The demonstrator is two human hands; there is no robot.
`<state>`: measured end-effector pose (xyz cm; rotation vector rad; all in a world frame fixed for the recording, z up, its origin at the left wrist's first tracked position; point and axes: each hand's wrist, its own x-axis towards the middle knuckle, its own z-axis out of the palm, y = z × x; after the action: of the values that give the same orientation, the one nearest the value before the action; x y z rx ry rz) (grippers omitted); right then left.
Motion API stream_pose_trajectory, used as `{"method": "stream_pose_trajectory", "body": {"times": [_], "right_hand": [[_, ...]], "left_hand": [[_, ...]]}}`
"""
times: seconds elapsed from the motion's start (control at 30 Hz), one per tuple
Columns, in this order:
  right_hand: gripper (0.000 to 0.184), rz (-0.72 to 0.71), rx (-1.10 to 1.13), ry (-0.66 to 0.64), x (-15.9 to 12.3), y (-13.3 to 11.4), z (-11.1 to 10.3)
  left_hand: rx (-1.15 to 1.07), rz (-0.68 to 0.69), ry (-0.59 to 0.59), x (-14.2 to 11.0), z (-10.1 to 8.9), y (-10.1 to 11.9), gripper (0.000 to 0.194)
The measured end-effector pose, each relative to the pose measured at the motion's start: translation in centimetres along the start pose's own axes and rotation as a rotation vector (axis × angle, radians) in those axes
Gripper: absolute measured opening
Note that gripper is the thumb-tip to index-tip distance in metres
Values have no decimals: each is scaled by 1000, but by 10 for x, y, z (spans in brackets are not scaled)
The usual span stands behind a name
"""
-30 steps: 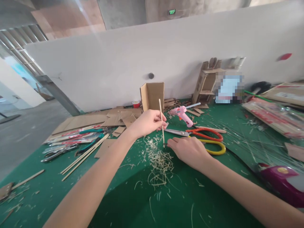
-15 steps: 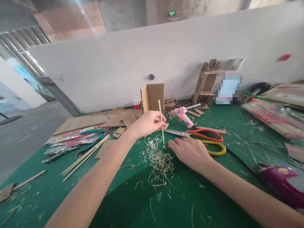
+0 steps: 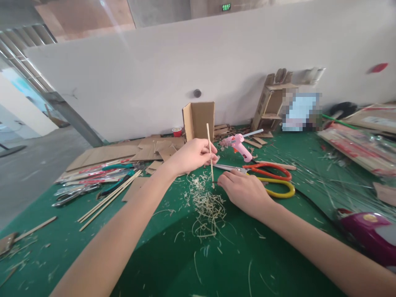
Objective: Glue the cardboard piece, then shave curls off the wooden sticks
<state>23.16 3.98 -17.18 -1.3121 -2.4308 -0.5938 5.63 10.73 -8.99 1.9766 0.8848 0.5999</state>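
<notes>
My left hand (image 3: 198,154) is closed around a thin wooden stick (image 3: 208,134), which stands nearly upright with its lower end just above the table. Close to that lower end, my right hand (image 3: 236,185) pinches a small dark, thin piece that touches or nearly touches the stick; its kind is mostly hidden by the fingers. Below both hands lies a heap of curled wood shavings (image 3: 208,212). Scissors (image 3: 275,168) with one orange and one yellow handle lie just behind my right hand.
A pink glue gun (image 3: 239,145) and a folded cardboard piece (image 3: 202,117) stand beyond my hands. At left are loose sticks (image 3: 108,202), teal-handled pliers (image 3: 119,181) and cardboard scraps (image 3: 123,153). A purple object (image 3: 366,233) sits at right. A white wall (image 3: 139,90) backs the table.
The view has tipped slightly downward, so the scene sits higher in the picture. Both hands keep nearly the same places around the stick.
</notes>
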Motion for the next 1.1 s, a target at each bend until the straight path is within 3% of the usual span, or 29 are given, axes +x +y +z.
{"method": "stream_pose_trajectory", "body": {"times": [0.2, 0.43, 0.6, 0.8, 0.97, 1.1], "right_hand": [[14, -65, 39, -103, -1, 3, -2], [13, -27, -78, 51, -4, 3, 5], [13, -83, 12, -64, -1, 2, 4], [12, -32, -55, 30, -2, 3, 2], [13, -110, 28, -71, 1, 3, -3], [14, -88, 49, -100, -1, 3, -1]], "left_hand": [[11, 3, -30, -1, 1, 2, 16], [21, 9, -36, -2, 2, 5, 15], [-1, -14, -44, -1, 1, 2, 17], [-14, -10, -35, 0, 1, 1, 17], [-51, -1, -51, 0, 1, 0, 18], [-65, -5, -59, -2, 1, 2, 19]]}}
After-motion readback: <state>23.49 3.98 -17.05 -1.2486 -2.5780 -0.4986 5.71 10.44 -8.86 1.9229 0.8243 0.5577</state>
